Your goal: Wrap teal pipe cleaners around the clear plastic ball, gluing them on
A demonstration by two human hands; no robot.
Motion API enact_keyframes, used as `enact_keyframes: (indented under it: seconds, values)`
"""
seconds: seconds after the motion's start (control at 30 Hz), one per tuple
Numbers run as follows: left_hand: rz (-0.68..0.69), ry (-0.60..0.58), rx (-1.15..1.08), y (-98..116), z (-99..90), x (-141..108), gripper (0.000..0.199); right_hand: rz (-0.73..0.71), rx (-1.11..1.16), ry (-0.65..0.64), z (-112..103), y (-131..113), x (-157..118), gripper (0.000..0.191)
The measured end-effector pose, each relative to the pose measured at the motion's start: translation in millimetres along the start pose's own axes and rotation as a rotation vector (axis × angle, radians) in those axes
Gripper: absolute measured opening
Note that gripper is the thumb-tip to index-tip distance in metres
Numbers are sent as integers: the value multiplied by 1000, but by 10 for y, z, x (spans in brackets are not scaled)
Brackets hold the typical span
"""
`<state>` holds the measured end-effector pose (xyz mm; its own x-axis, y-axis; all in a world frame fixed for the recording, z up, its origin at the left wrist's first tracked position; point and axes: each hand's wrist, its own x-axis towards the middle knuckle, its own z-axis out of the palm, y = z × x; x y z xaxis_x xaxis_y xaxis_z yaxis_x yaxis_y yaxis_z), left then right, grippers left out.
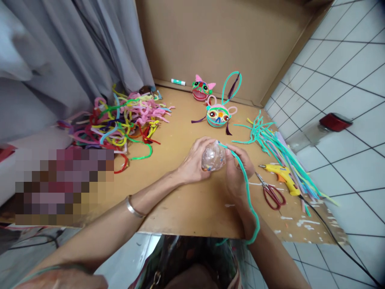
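Grey curtain drapes the left side, beside one tangled heap of fuzzy stems on a wooden table; bare tabletop separates it from the left hand, stretched forward, fingers curled around one clear ball above the table's nearer half. Behind, I see two decorated heads, while the right hand, forearm crossing the near edge, pinches one green stem at the ball's rim. Rightward lie one pair of scissors, one glue gun, one stem bundle.
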<state>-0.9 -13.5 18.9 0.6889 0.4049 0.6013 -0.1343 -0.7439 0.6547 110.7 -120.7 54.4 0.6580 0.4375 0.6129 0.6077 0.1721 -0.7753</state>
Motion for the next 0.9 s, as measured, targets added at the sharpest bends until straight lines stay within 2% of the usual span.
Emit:
enact_keyframes:
  seconds: [0.2,0.4,0.67,0.9]
  values:
    - [-7,-41,-26,-48,-28,-11,91,53,18,-44,31,-3,-38,15]
    - [-21,-75,-20,-48,-70,-15,88,-20,24,-55,47,53,-56,13]
    - [-82,-46,-49,-18,-93,-4,75,-330,-20,-23,86,142,-68,16]
    - [-38,-24,-80,-39,-104,-1,77,-584,-63,-45,84,162,-43,21]
